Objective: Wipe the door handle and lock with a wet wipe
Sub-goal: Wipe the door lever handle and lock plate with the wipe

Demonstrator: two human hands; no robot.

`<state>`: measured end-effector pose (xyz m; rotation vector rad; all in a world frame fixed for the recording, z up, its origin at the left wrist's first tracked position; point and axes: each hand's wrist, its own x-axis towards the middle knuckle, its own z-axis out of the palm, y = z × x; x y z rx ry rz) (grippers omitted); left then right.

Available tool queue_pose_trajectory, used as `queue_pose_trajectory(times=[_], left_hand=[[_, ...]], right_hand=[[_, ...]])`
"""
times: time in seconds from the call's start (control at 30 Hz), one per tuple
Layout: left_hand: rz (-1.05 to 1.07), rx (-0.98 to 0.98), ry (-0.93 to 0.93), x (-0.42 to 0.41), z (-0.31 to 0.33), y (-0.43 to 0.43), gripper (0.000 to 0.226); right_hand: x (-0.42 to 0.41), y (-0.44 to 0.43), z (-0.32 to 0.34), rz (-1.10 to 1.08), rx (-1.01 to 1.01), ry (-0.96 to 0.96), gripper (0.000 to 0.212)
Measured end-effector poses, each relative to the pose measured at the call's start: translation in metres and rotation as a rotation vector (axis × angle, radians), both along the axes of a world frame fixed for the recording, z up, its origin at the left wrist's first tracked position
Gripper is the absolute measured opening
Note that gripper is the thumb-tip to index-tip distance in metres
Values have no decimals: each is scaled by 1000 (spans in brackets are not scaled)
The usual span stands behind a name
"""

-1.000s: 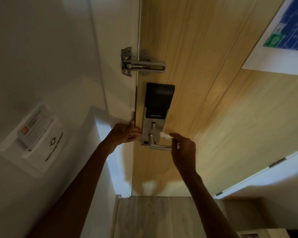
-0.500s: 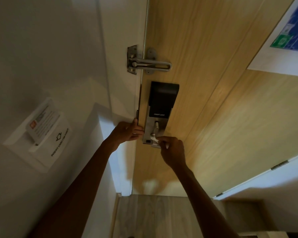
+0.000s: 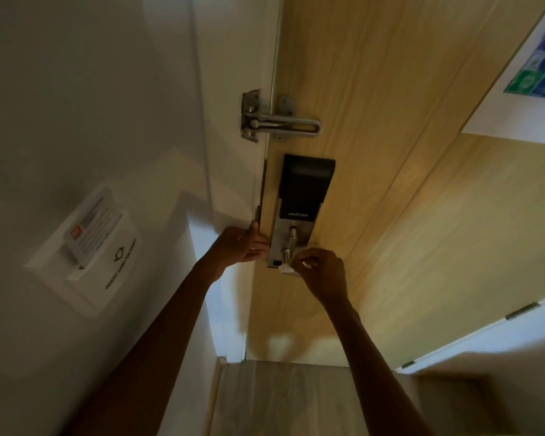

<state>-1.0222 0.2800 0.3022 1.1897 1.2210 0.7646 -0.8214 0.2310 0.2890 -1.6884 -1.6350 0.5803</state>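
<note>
Right hand [image 3: 323, 272] pinches wipe [image 3: 287, 270] on handle [image 3: 285, 254] (left hand [image 3: 238, 247] holds door edge [image 3: 260, 212]).

wall [image 3: 60, 89]: white | floor [image 3: 280, 401]: pale wood | light: dim

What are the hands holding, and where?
The right hand pinches the wet wipe by its bunched middle against the door handle. The left hand rests on the door's edge; whether it grips cannot be told.
</note>
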Motion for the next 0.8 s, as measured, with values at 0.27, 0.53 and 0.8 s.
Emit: queue_pose_trajectory(times=[0.27,0.53,0.8], left_hand=[[8,-12,-11,2,1,0,52],[20,-36,-14,2,3,-2,50],[4,-30,21,4,8,-4,55]], right_hand=[[-9,10,11,199,-259,-535,39],[25,2,6,229,-195,-345,24],[3,-1,7,225,-123,-322,28]])
